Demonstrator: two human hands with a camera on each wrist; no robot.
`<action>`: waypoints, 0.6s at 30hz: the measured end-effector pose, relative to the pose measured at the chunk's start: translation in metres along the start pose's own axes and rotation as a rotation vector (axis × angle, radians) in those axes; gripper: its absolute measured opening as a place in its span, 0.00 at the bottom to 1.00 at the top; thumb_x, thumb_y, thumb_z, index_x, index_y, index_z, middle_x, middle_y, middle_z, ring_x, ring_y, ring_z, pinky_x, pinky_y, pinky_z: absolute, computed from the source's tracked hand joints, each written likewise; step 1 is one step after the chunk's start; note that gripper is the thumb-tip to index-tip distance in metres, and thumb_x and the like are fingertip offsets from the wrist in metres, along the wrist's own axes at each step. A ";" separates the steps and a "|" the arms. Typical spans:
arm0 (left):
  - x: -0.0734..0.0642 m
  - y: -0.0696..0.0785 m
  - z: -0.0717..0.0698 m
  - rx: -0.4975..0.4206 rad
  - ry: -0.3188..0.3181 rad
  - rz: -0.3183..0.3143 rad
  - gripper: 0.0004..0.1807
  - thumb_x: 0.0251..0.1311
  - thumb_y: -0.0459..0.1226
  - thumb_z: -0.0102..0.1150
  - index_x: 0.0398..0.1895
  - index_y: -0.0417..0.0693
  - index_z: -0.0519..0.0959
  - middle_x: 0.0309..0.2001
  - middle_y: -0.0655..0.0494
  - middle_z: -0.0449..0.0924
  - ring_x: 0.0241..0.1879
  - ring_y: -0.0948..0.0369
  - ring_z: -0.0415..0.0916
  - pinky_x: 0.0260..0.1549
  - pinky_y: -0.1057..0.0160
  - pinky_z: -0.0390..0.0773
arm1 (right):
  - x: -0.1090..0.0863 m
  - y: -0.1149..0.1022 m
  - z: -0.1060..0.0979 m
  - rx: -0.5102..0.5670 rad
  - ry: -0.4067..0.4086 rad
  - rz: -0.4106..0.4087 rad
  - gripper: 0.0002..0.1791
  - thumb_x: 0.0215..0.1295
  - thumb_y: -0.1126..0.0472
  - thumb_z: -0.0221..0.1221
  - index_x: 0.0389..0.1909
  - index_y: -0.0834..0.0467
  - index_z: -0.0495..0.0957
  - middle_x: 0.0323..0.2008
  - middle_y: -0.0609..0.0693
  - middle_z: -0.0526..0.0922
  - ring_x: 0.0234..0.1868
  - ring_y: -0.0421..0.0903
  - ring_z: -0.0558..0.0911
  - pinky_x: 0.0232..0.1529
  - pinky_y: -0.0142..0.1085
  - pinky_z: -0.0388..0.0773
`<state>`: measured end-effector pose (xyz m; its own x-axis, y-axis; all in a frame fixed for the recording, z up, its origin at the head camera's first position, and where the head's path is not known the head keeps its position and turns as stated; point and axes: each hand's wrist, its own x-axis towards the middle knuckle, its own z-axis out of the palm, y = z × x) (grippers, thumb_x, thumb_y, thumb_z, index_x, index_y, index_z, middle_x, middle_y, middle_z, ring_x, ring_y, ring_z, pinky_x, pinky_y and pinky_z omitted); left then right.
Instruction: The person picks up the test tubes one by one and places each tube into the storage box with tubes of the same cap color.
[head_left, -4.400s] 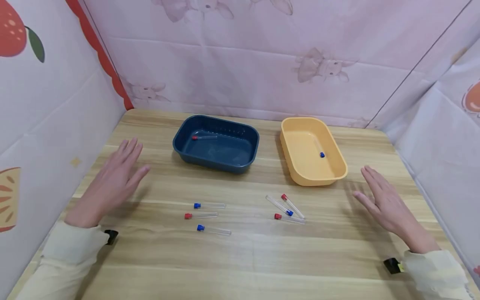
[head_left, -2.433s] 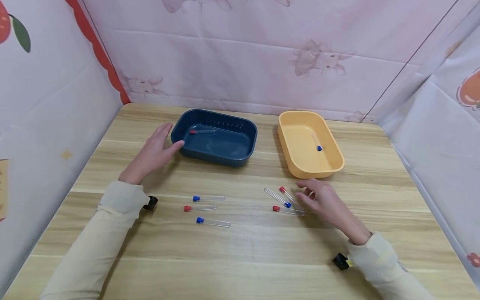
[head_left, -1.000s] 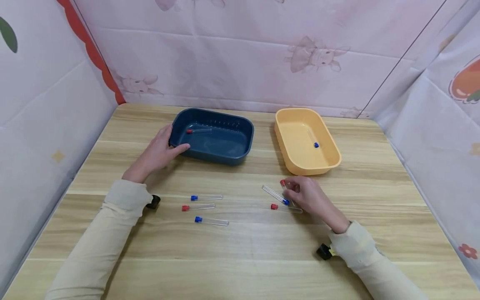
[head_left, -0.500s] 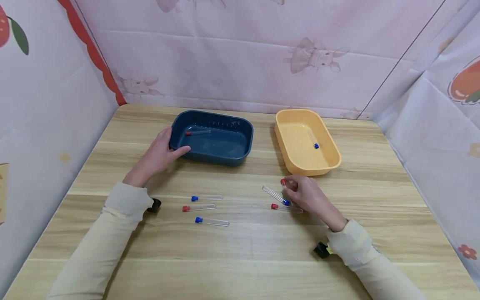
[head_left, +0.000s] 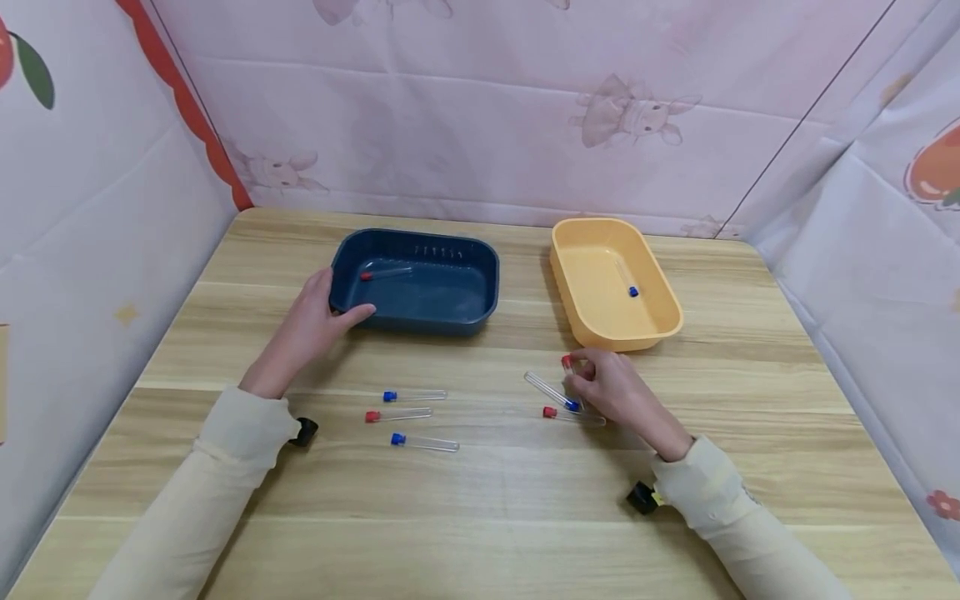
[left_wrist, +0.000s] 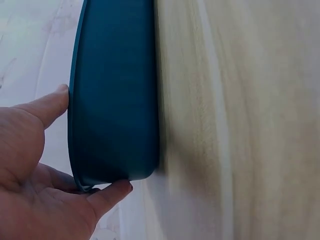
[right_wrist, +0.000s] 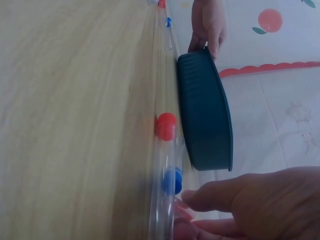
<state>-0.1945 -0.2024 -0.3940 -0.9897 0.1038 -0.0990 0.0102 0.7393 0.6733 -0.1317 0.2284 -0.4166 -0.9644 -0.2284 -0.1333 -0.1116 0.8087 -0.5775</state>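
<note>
Where the right hand works, a red-capped tube sits in the pinch of thumb and forefinger, just below its cap, near the front of the yellow tray. Whether its far end is off the wood cannot be told; the hand hides it. A hold by the cap end probably suits a slim, smooth tube and keeps the fingers off its neighbours: a blue-capped tube lying aslant, and a second red-capped tube whose clear body runs close to the hand.

Left hand grips a corner of the dark blue tray, thumb spread from fingers, thumb at the rim, a fingertip against the end wall; likely to steady or adjust it. Inside that tray, one red-capped tube; in the yellow, one blue-capped.

Left of centre, three loose tubes, roughly parallel, caps leftward: blue, red, blue. All on a wooden table, printed cloth behind.
</note>
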 end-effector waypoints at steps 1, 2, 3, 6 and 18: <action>-0.002 0.001 0.000 -0.003 0.005 -0.001 0.56 0.72 0.57 0.58 0.83 0.37 0.35 0.81 0.33 0.40 0.77 0.35 0.47 0.71 0.33 0.55 | 0.000 0.000 0.000 0.001 0.000 -0.001 0.19 0.68 0.64 0.64 0.58 0.67 0.80 0.20 0.46 0.78 0.18 0.42 0.73 0.18 0.31 0.66; -0.005 0.001 0.000 -0.002 0.008 -0.002 0.56 0.72 0.56 0.59 0.83 0.37 0.35 0.81 0.32 0.40 0.77 0.35 0.47 0.71 0.33 0.55 | 0.000 0.000 0.000 0.002 -0.001 -0.002 0.19 0.68 0.64 0.64 0.58 0.67 0.80 0.20 0.46 0.78 0.18 0.41 0.73 0.18 0.31 0.66; -0.007 0.001 0.001 -0.003 0.011 -0.004 0.56 0.72 0.55 0.59 0.83 0.36 0.35 0.81 0.32 0.40 0.77 0.35 0.47 0.71 0.33 0.55 | 0.001 0.000 0.000 0.003 -0.002 -0.002 0.19 0.68 0.64 0.64 0.58 0.67 0.80 0.20 0.46 0.78 0.18 0.41 0.73 0.18 0.31 0.66; -0.013 0.002 0.001 -0.001 0.020 -0.006 0.55 0.73 0.54 0.59 0.83 0.36 0.35 0.81 0.31 0.40 0.77 0.35 0.47 0.70 0.33 0.56 | 0.001 0.000 0.000 0.003 -0.005 -0.002 0.19 0.69 0.64 0.64 0.58 0.67 0.80 0.19 0.46 0.77 0.18 0.41 0.73 0.19 0.31 0.65; -0.029 0.000 0.004 -0.010 0.035 -0.004 0.55 0.73 0.53 0.59 0.82 0.35 0.35 0.80 0.29 0.40 0.77 0.33 0.47 0.70 0.32 0.56 | 0.001 0.003 0.001 -0.032 0.026 -0.053 0.18 0.70 0.65 0.64 0.56 0.69 0.80 0.20 0.46 0.76 0.20 0.42 0.72 0.22 0.33 0.66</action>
<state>-0.1652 -0.2028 -0.3946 -0.9941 0.0775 -0.0761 0.0051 0.7328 0.6804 -0.1326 0.2308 -0.4191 -0.9629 -0.2571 -0.0819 -0.1696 0.8127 -0.5574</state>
